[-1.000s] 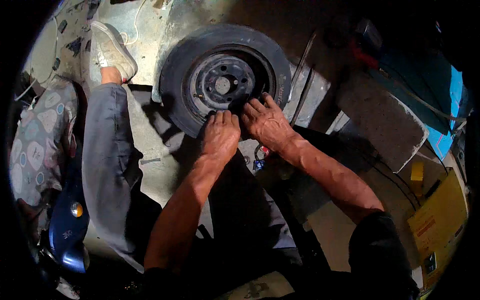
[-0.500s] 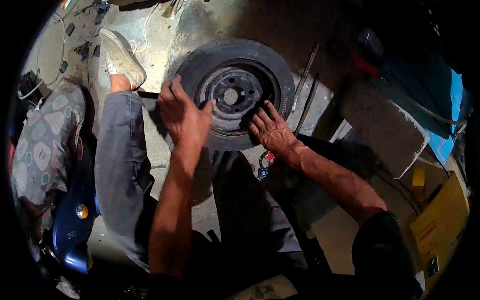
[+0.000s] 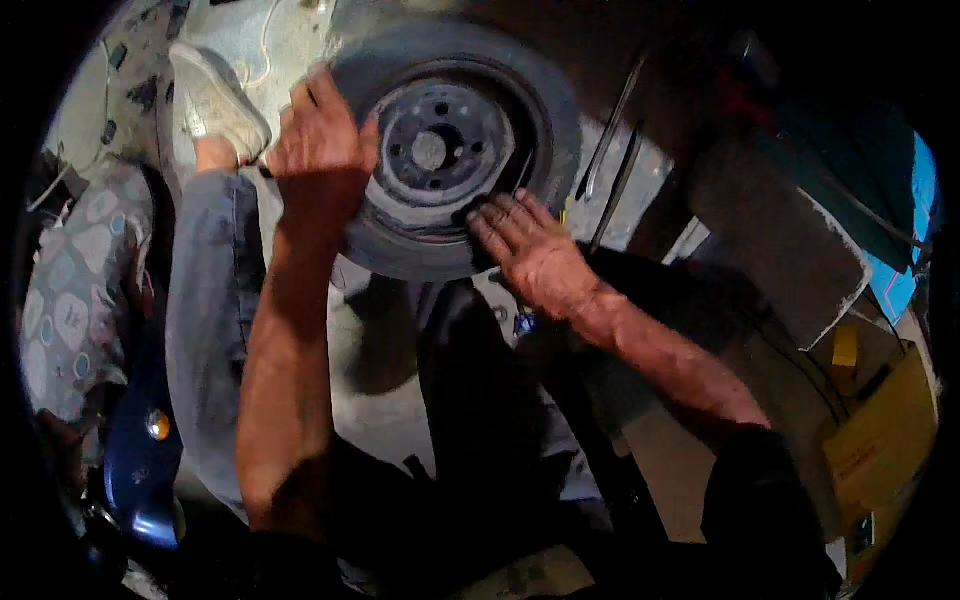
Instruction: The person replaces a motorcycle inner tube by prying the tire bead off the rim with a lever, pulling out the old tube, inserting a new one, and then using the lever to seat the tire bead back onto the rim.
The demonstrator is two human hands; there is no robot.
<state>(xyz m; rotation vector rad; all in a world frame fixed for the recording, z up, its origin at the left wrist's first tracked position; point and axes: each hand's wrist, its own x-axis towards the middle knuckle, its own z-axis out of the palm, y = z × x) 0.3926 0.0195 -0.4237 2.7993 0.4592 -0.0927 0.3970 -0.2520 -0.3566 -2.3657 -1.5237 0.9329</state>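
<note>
A black tire (image 3: 450, 257) on a steel wheel rim (image 3: 465, 120) lies flat in front of me, its centre hole showing. My left hand (image 3: 320, 145) is at the tire's left side, fingers apart and thumb up; I cannot tell whether all fingertips touch it. My right hand (image 3: 530, 250) rests with fingers stretched out on the lower right of the inner rim and sidewall. Two long metal bars (image 3: 615, 130) lie just right of the tire. A small blue object (image 3: 524, 324) sits below it.
My shoed foot (image 3: 215, 95) and leg lie left, beside a patterned cushion (image 3: 75, 290) and a dark blue panel (image 3: 140, 460). At the right are a dark board (image 3: 770, 250), a blue sheet (image 3: 910, 190), yellow card (image 3: 875, 440) and dark cables. A pale cord (image 3: 262, 45) lies at the top left.
My left hand has moved from the tire's lower edge up and left to its left side, its fingers spreading. My right hand stays at the lower right, fingertips slightly farther left along the rim.
</note>
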